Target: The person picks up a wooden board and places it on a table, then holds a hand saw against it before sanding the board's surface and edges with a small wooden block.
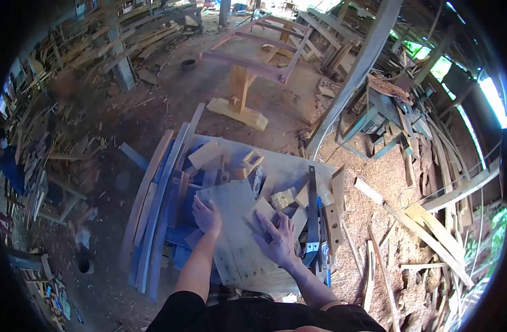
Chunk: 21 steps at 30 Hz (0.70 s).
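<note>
A pale, flat wooden board (231, 229) lies on the cluttered worktable before me, with dark marks near its lower end. My left hand (207, 218) rests at the board's left edge, fingers stretched out and lying against it. Over the board's right side, my right hand (276, 239) grips a small rectangular wood piece (258, 209), thumb apart from the bent fingers. A long dark handsaw-like tool (312, 210) lies to the right of that hand. A yellowish block (284, 198) and a small open wooden frame (253, 160) sit beyond the hands.
Long planks (154, 205) lean along the table's left side. A drilled wooden bar (334, 227) lies at its right edge. Ahead stands a reddish frame (256, 61) on a wooden stand (238, 91). A slanting post (355, 77) rises at right, near sawdust and scrap wood.
</note>
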Each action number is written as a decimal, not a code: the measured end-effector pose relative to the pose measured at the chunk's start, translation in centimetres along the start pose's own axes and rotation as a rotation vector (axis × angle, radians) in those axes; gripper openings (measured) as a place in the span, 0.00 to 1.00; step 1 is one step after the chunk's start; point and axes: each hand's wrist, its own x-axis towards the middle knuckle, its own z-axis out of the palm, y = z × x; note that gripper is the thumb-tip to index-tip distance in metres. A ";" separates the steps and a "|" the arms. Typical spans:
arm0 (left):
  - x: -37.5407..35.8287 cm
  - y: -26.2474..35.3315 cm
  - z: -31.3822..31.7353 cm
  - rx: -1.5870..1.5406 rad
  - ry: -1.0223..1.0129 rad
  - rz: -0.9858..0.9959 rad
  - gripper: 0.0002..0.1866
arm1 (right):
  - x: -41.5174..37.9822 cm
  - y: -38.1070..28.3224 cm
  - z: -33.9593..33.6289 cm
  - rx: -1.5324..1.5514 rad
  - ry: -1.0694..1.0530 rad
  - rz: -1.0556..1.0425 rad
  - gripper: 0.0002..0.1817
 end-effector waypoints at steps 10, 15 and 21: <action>-5.9 -1.8 -0.4 0.298 -0.038 0.229 0.34 | -2.6 -1.7 -7.1 0.188 0.300 -0.227 0.37; -9.9 -3.0 -1.2 0.343 -0.036 0.307 0.34 | -3.6 -0.6 -3.6 0.244 0.406 -0.254 0.37; -13.2 -4.8 -1.9 0.283 -0.090 0.342 0.31 | -6.1 4.6 7.7 -0.083 -0.079 0.000 0.34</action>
